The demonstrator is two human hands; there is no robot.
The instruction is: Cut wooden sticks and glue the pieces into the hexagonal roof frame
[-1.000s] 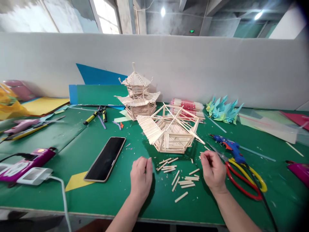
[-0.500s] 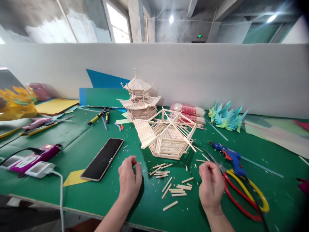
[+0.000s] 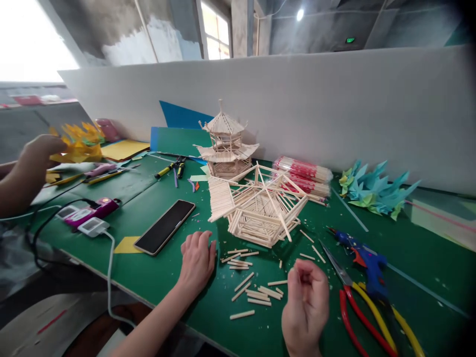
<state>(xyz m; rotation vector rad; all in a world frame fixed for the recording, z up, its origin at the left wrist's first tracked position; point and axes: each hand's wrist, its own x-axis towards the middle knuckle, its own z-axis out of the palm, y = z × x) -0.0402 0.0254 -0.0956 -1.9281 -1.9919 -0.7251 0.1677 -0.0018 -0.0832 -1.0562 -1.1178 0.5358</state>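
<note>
My left hand (image 3: 198, 260) rests on the green table beside the phone, fingers loosely bent and thumb apart, holding nothing I can see. My right hand (image 3: 307, 302) is closed, thumb against the curled fingers; whatever may be between them cannot be made out. Short cut wooden sticks (image 3: 258, 293) lie scattered between my hands. Beyond them stands an open six-sided stick frame (image 3: 267, 218), with one slatted roof panel (image 3: 220, 197) on its left side. Neither hand touches this frame. A finished stick pagoda (image 3: 226, 144) stands behind it.
Scissors (image 3: 347, 285) and a blue glue gun (image 3: 362, 258) lie right of my right hand. A phone (image 3: 165, 227), power strip (image 3: 92, 213) and pliers (image 3: 171, 167) are leftward. Bagged sticks (image 3: 303, 176) lie behind. Another person's hand (image 3: 40, 153) is beside yellow paper petals (image 3: 84, 141).
The view has turned left, bringing another person's hand into sight. My right hand has come closer to the loose sticks. My left hand now lies flatter on the table.
</note>
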